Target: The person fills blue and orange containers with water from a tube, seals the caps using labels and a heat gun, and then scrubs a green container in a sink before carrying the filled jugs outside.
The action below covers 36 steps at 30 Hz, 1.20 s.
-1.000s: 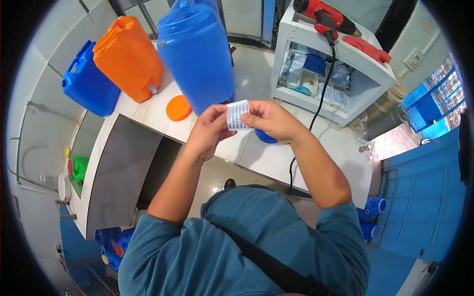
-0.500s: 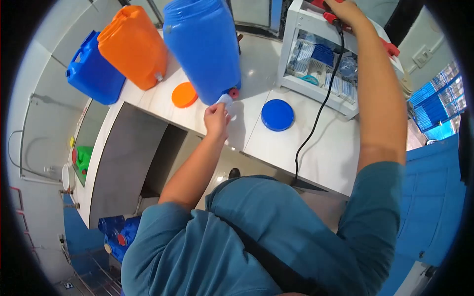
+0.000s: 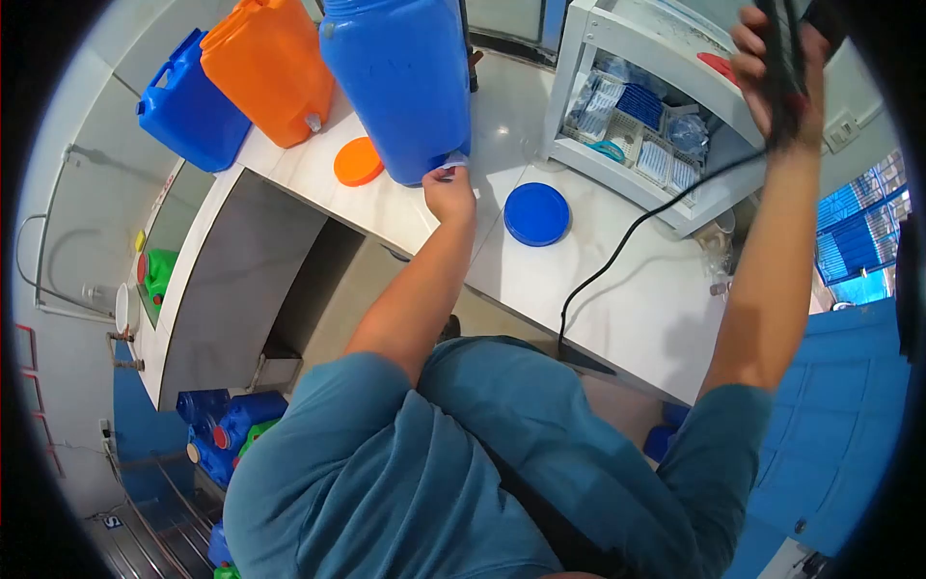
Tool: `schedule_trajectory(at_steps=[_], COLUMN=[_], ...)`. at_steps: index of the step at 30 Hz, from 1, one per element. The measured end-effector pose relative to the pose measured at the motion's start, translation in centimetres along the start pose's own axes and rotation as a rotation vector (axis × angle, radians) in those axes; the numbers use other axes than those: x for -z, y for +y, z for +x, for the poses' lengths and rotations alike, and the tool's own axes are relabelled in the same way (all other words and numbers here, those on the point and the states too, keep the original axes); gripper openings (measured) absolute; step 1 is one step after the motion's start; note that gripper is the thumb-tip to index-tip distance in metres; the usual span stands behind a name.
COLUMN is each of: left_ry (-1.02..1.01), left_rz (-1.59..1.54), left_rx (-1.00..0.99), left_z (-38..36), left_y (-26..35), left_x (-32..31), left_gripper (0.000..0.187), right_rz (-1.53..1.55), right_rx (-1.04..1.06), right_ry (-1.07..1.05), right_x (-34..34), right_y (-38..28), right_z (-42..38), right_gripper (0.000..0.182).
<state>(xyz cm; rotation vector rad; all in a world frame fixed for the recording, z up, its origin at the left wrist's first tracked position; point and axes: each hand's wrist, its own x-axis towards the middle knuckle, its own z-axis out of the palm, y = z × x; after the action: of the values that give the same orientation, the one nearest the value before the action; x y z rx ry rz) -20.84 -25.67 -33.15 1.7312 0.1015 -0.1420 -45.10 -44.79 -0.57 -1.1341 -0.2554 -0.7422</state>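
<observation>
My left hand (image 3: 450,196) is closed at the lower front of a tall blue water container (image 3: 400,87). Its fingers pinch a thin whitish piece of plastic film (image 3: 455,161) against the spot where the spigot sits; the film covers the spigot. Up at the right, my right hand (image 3: 754,63) is wrapped around a black corded tool (image 3: 786,68), blurred by motion, with some red near its lower end. A black cord (image 3: 632,229) runs from it down over the counter edge. A blue lid (image 3: 537,214) and an orange lid (image 3: 358,161) lie flat on the counter beside the container.
An orange container (image 3: 270,72) and a blue jug (image 3: 193,106) stand at the counter's left. A white shelf unit (image 3: 627,183) with baskets of small packets stands right. A green container (image 3: 160,273) is by the sink; several blue containers (image 3: 241,422) sit below. The white counter (image 3: 617,318) has a front edge.
My right hand has lifted the corded tool off the shelf top and swung it right. My left hand has moved slightly right and up, pressing the film onto the spigot, which was partly visible before.
</observation>
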Motion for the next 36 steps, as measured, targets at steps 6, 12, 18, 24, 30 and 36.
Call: schedule_trajectory(at_steps=[6, 12, 18, 24, 30, 36], left_ry=[0.022, -0.057, -0.183, -0.293, -0.346, -0.41], left_rz=[0.05, 0.206, 0.173, 0.107, 0.072, -0.068], left_rx=[-0.309, -0.506, -0.466, -0.529, -0.55, -0.451], left_z=[-0.3, -0.1, 1.5, 3.1, 2.8, 2.6], left_y=[-2.2, -3.7, -5.1, -6.5, -6.2, -5.6], left_x=[-1.1, -0.7, -0.7, -0.3, 0.1, 0.5], left_gripper=[0.039, 0.059, 0.059, 0.06, 0.06, 0.046], right_rz=[-0.655, -0.942, -0.692, -0.596, -0.472, -0.401], right_rx=[-0.056, -0.367, -0.701, -0.665, -0.781, -0.793], right_ry=[-0.066, 0.269, 0.283, 0.349, 0.393, 0.532], right_x=[-5.1, -5.1, -0.9, -0.2, 0.3, 1.8], right_y=[-1.0, 6.5, 17.1, 22.0, 22.1, 23.0], right_z=[-8.8, -15.0, -17.5, -15.8, -16.3, -16.1], right_gripper=[0.068, 0.035, 0.021, 0.026, 0.028, 0.028])
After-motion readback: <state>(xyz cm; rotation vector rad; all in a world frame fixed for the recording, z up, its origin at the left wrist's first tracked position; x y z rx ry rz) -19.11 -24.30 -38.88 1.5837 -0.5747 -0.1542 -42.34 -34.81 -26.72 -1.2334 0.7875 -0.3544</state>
